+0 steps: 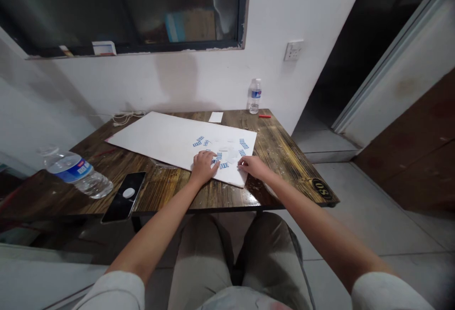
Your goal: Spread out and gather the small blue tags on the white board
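Observation:
A large white board [159, 139] lies at an angle across the table, reaching close to its front edge. Several small blue-and-white ladder-like pieces [243, 143] are scattered over its right part; their exact kind is too small to tell. My left hand [204, 167] rests on the board with fingers apart, beside and partly over a few of these pieces. At the board's right edge, my right hand [252, 166] has its thumb and fingers pinched together. Whatever may be between those fingertips is hidden.
On the dark wooden table [284, 158] a large water bottle [80, 172] lies tilted at left, near a black phone [124, 196] bearing a white cap [128, 193]. At the back are a cable [124, 118], a white card [215, 117], a small bottle [255, 96] and a red stick [265, 116].

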A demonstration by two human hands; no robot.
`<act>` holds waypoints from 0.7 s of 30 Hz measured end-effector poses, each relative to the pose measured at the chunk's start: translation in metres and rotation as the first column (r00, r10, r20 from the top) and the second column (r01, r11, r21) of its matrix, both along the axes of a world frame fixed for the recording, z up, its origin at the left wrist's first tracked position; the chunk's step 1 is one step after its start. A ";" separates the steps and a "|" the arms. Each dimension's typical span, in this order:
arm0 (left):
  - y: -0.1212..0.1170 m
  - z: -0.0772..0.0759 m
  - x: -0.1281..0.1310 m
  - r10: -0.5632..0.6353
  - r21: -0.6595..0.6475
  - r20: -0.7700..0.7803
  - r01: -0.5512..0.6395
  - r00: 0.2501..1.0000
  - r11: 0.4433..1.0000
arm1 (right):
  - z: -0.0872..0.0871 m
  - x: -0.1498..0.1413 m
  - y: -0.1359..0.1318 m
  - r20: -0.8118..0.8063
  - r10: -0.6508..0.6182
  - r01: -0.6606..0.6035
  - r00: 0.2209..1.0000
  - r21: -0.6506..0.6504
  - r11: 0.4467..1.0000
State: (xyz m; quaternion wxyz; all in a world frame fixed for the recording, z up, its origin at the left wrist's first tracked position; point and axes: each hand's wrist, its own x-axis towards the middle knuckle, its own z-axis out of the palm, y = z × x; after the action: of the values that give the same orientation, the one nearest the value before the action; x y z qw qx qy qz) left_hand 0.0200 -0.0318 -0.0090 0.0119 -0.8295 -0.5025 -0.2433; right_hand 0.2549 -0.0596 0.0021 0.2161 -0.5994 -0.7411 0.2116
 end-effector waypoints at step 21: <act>0.008 -0.002 -0.001 -0.221 -0.121 -0.001 0.219 0.975 0.968 | -0.024 0.059 0.026 0.016 0.068 -0.069 0.998 0.360 0.930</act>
State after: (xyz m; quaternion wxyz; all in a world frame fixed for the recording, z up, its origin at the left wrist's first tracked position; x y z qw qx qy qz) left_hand 0.0185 -0.0237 -0.0112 -0.0616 -0.8810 -0.4212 -0.2065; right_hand 0.3140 -0.0336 -0.0224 0.3134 -0.5237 -0.7882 0.0786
